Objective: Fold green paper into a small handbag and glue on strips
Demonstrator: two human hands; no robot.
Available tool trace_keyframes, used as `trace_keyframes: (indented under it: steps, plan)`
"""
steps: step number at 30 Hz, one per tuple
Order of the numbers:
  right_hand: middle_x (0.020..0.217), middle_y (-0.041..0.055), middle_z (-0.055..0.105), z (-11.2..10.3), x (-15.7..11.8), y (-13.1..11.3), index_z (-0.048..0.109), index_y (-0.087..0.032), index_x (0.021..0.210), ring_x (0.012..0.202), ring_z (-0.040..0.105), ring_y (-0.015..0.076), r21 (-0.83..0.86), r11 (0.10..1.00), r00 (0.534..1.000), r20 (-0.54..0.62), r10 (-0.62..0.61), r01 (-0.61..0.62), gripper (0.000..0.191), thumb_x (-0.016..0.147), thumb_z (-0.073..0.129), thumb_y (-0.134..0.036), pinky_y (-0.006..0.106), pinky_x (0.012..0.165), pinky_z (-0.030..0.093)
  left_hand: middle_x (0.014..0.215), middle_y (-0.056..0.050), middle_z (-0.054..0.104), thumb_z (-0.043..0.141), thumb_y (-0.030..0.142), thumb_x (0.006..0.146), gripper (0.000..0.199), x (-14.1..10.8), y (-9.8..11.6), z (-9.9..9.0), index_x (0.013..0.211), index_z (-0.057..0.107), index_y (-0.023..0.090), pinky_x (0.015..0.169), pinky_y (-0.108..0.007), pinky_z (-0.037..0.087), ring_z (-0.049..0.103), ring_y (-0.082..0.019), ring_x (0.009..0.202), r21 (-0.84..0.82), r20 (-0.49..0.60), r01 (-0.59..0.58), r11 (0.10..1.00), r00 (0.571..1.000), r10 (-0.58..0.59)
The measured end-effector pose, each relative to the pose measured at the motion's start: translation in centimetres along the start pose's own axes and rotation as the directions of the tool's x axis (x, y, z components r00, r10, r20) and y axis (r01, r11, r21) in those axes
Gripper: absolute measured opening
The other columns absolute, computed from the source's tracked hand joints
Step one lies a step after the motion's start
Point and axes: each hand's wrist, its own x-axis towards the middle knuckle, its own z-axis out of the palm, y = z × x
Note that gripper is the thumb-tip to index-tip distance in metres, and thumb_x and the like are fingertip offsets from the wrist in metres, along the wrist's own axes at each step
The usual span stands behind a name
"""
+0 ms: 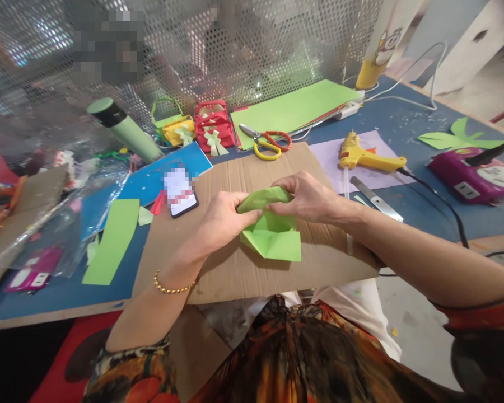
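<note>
1. Left side: blue counter (124, 280), pretty cluttered, with a clear plastic bag (59, 224) and a flat green strip (111, 243). Perforated metal panel (172, 56) runs behind.
2. Middle: cardboard sheet (218, 274) lies over the counter's near edge.
3. Left hand (222, 218) angles in from lower left, thumb and fingers pinching the folded green paper (273, 240).
4. That paper's right above the cardboard, between both hands.
5. Right hand (311, 198) reaches in from the right, fingers curled, pinching it too.
6. Far right: pale floor (491, 84) past the counter.
</note>
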Motion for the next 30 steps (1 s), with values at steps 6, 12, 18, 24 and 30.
trace_keyframes:
  steps: [6, 12, 18, 24, 30]
  plan:
    - [0.057, -0.0053, 0.053, 0.1, 0.0, 0.4, 0.056, -0.019, 0.063, 0.051, 0.044, 0.0068, -0.012, 1.000, 1.000, 0.002, 0.004, -0.004, 0.021, 0.078, 0.069, -0.023, 0.023, 0.046, 0.029, 0.060, 0.003, 0.049, 0.067, 0.037, 0.072, 0.023, 0.1, 0.3, 0.1, 0.062, 0.058, 0.017, 0.049, -0.021, 0.031, 0.043, -0.010, 0.057, -0.034, 0.008, 0.003, 0.999, 1.000, -0.002]
    - [0.059, -0.0052, 0.051, -0.2, -0.1, 0.4, 0.056, -0.019, 0.066, 0.053, 0.044, 0.0076, -0.108, 0.994, 1.000, 0.011, -0.020, 0.021, 0.026, 0.084, 0.070, -0.032, 0.025, 0.048, 0.028, 0.060, 0.004, 0.046, 0.065, 0.034, 0.070, 0.020, 0.2, 0.4, 0.1, 0.062, 0.060, 0.017, 0.049, -0.021, 0.030, 0.042, -0.010, 0.058, -0.050, 0.014, 0.003, 0.999, 1.000, -0.002]
    - [0.055, -0.0074, 0.036, -0.6, -0.1, -0.4, 0.044, -0.021, 0.060, 0.052, 0.033, 0.0068, -0.217, 0.976, 1.000, -0.024, 0.002, -0.007, 0.052, 0.093, 0.069, -0.053, 0.028, 0.050, 0.022, 0.059, 0.005, 0.042, 0.063, 0.030, 0.070, 0.018, 0.3, 0.2, 0.2, 0.060, 0.052, 0.019, 0.050, -0.021, 0.029, 0.040, -0.009, 0.058, -0.049, -0.018, -0.013, 0.999, 1.000, 0.012]
    - [0.063, -0.0041, 0.056, -0.4, -0.2, -0.5, 0.064, -0.018, 0.073, 0.055, 0.048, 0.0096, -0.168, 0.973, 0.987, -0.001, 0.158, -0.156, 0.022, 0.082, 0.076, -0.035, 0.026, 0.052, 0.032, 0.061, 0.003, 0.049, 0.061, 0.031, 0.071, 0.016, 0.2, 0.4, 0.4, 0.064, 0.057, 0.018, 0.051, -0.023, 0.032, 0.045, -0.011, 0.060, -0.002, -0.088, -0.019, 1.000, 0.996, 0.019]
    - [0.062, -0.0037, 0.054, -0.4, -0.2, 0.0, 0.063, -0.018, 0.070, 0.055, 0.046, 0.0093, -0.093, 0.988, 0.992, -0.013, 0.122, -0.123, 0.022, 0.086, 0.069, -0.032, 0.026, 0.051, 0.032, 0.067, 0.000, 0.055, 0.062, 0.035, 0.074, 0.019, 0.1, 0.4, 0.4, 0.074, 0.066, 0.016, 0.054, -0.024, 0.037, 0.050, -0.014, 0.067, 0.002, -0.095, -0.011, 1.000, 0.995, 0.011]
